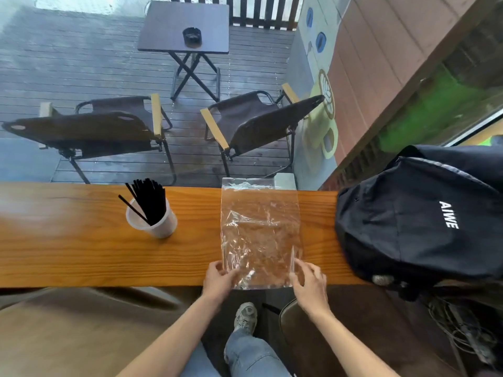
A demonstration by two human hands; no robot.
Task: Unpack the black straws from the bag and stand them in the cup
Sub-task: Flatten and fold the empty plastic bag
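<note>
Left hand point(219, 278) pinches the near-left corner of the clear plastic bag point(260, 229), thumb on top; right hand point(310, 281) rests loose, spread fingertips on the near-right edge — not clamped. Bag lies flat on the wooden counter point(81, 257) and looks empty; black straws point(149, 200) already stand in the translucent cup point(156, 223), well left. Likely wrap-up: hold both corners down, smooth evenly, don't drag the bag toward the cup. Both forearms reach forward over the counter edge, wrists low.

arms: bare, no sleeves seen | legs: blue jeans point(253, 355) | foot: grey laced sneaker point(245, 318)
</note>
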